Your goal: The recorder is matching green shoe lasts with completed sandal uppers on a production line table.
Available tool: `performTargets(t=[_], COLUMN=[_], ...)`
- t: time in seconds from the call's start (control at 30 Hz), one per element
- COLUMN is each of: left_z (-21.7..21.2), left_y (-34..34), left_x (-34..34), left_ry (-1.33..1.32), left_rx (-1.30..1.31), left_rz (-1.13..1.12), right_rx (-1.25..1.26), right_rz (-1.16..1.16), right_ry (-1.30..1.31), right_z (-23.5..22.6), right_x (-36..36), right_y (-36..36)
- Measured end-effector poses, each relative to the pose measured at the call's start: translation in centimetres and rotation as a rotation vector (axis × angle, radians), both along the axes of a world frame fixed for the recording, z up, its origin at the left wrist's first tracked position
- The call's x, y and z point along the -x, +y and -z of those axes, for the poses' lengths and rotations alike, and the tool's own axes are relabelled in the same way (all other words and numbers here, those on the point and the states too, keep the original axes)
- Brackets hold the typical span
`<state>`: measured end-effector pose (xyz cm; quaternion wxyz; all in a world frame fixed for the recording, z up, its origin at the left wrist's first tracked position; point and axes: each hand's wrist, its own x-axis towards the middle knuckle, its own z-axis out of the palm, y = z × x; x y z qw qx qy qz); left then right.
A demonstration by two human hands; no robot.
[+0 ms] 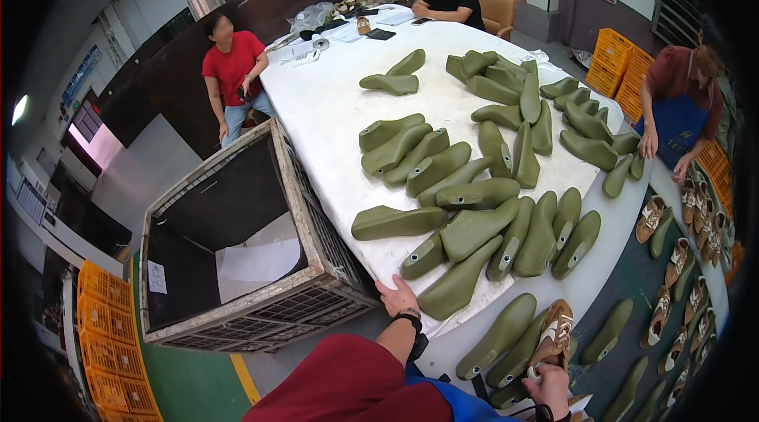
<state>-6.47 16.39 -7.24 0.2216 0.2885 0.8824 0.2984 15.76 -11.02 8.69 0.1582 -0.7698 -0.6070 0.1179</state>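
Note:
My left hand rests at the near edge of the white-covered table, fingers partly spread and holding nothing. Right beside it lies a green shoe last. At the lower right, my right hand is closed at the lower end of a brown-and-tan lace-up shoe; a small white part shows at its fingers. The exact grip is partly hidden. Two green lasts lie just left of the shoe, the nearer-to-me one beside it. Many more lasts are spread across the table.
A large worn crate with dark lining stands left of the table. Orange crates are stacked at far left. At right, shoes and lasts lie in rows on a green surface. Three people are around the table; one at right touches lasts.

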Motion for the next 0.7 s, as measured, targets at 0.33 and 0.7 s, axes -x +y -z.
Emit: performTargets(t=[0.33,0.7], left_z=[-0.4,0.0], left_y=[0.0,0.1], left_x=[0.1,-0.1], left_ry=[-0.008,0.009], left_rx=[0.015,0.007], left_rz=[0.0,-0.003], right_rx=[0.063,-0.01], right_rz=[0.138,0.345], right_ry=[0.105,0.229], right_z=[0.4,-0.2], right_x=[0.0,-0.2], right_y=[-0.4,-2.6])
